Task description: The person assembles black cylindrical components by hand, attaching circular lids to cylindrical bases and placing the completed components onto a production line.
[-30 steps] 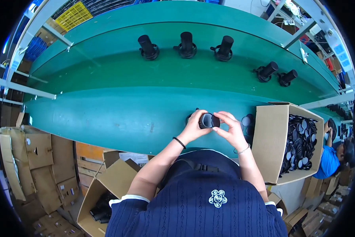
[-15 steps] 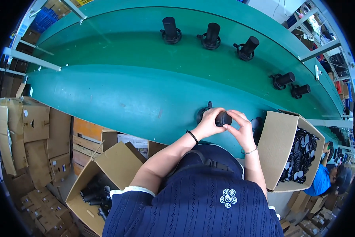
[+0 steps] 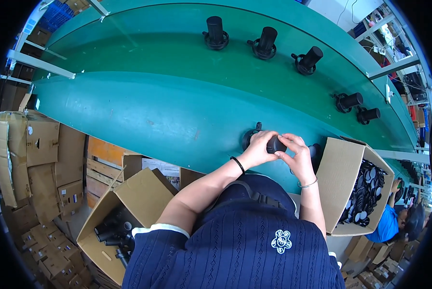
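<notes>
Boxes (image 3: 43, 143) of brown cardboard stand stacked beyond the left part of the surface (image 3: 143, 113). Right of them, below the surface's near edge, an open carton (image 3: 141, 192) holds black tubular parts (image 3: 111, 232). Past the surface's far edge, on a green strip (image 3: 177, 53), a row of five black units (image 3: 216, 32) runs off to the right, three spaced out and two close together, each a cylinder set in a ring-shaped base. Toward the right part of the surface, close to its near edge, a black ring-shaped mount (image 3: 247, 138) sits partly hidden behind the left hand (image 3: 259, 148); whether it joins the piece being held cannot be told. Left fingers and thumb pinch a short black cylinder (image 3: 276, 144) from its left side, while the right hand (image 3: 298, 154) pinches its right end. Dark discs (image 3: 315, 153) lie just beside the right hand. At the surface's right end a tilted carton (image 3: 338, 178) is filled with black and grey discs (image 3: 365, 192). Farther right is a person in blue (image 3: 385, 226).
</notes>
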### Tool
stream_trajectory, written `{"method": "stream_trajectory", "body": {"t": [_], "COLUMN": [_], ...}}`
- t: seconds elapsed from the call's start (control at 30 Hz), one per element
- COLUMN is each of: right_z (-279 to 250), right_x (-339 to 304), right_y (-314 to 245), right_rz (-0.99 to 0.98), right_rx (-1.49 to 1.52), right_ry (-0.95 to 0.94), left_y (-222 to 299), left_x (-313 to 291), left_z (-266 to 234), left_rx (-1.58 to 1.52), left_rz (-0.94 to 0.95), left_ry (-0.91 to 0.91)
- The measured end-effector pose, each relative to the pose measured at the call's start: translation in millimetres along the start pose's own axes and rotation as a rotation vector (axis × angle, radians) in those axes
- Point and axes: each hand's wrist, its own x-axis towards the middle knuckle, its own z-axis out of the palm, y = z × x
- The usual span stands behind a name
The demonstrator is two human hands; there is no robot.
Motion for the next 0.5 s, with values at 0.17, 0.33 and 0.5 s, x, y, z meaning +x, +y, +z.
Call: {"method": "stream_trajectory", "body": {"t": [0.17, 0.33, 0.5], "right_z": [-1.7, 4.0, 5.3], "right_x": [1.3, -0.6, 0.5], "right_y": [0.2, 4.4, 5.2], "right_rz": [0.055, 0.051, 0.057], "right_rx": [0.017, 0.050, 0.075], "right_ry": [-0.017, 0.022, 0.028], "left_y": [2.0, -0.4, -3.0], "left_x": [-0.4, -1.1, -0.9], "left_z": [-1.3, -3.6, -4.1], "left_rx": [0.007, 0.003, -0.012], "left_rz": [0.014, 0.018, 0.024], "left_ry": [-0.005, -0.011, 0.001]}}
